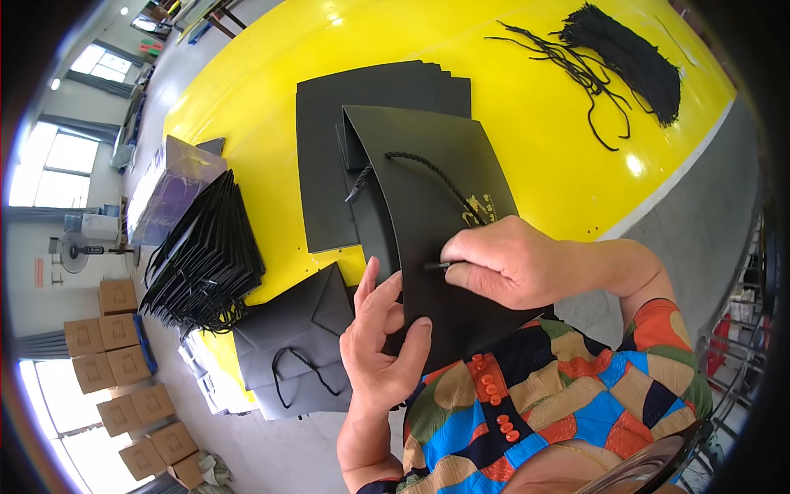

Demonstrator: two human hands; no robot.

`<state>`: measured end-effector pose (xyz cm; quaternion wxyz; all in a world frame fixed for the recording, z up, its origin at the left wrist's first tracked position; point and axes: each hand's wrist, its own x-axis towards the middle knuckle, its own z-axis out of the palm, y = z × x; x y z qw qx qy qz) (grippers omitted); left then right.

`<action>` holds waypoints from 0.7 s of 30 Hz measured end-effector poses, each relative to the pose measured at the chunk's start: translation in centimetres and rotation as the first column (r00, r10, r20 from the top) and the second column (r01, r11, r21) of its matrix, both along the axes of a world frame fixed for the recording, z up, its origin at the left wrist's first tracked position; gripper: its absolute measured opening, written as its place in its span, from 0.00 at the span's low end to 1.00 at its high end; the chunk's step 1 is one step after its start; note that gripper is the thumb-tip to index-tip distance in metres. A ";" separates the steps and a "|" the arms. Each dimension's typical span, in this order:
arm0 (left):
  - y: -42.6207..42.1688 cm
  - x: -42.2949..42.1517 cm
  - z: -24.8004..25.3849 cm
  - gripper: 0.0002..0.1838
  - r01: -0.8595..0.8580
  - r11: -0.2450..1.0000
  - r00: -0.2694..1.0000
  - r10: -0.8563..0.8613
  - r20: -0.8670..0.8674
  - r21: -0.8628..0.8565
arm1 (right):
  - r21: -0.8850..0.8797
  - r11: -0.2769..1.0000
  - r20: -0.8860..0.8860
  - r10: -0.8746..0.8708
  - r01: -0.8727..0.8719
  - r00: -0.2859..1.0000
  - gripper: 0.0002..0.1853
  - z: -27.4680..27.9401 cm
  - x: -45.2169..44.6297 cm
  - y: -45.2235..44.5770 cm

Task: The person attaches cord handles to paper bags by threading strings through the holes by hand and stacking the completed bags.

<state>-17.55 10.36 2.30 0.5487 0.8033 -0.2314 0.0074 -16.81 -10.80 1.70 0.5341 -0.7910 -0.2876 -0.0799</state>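
A black paper bag (444, 165) with a gold print stands tilted in front of my body. A twisted black cord handle (424, 160) loops across its front panel, and another cord end hangs at its side edge. My left hand (383, 337) holds the panel's edge, thumb on the outside and fingers at the bag's opening, some partly hidden. Against the front panel, my right hand (514, 263) pinches a thin dark cord end (436, 265) between thumb and fingers. Most of that cord is hidden by the hand.
Flat black bags (325, 165) lie stacked behind on the yellow table (263, 90). Black cords (629, 62) are bundled at the far right. Left are a fanned pile of bags (206, 247), a purple-sided box (169, 193) and a handled bag (300, 354) overhanging the table edge.
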 end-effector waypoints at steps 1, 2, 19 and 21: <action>-0.1 0.0 0.0 0.27 0.009 1.000 1.000 -0.009 0.021 0.012 | -0.016 1.000 -0.056 0.010 -0.010 0.998 0.05 0.2 -0.2 -0.1; -0.1 0.1 0.1 0.27 0.017 1.000 0.999 -0.018 0.041 0.024 | -0.040 0.999 -0.051 0.013 -0.015 0.999 0.05 0.2 -0.3 -0.1; -1.4 -0.6 0.5 0.25 0.102 0.975 0.963 -0.146 0.225 0.195 | -0.177 0.970 -0.155 0.138 -0.165 0.978 0.09 1.7 -0.1 -1.1; -1.5 -0.5 0.3 0.26 0.095 0.978 0.961 -0.139 0.239 0.188 | -0.194 0.973 -0.053 0.116 -0.125 0.992 0.08 1.1 -0.4 -0.7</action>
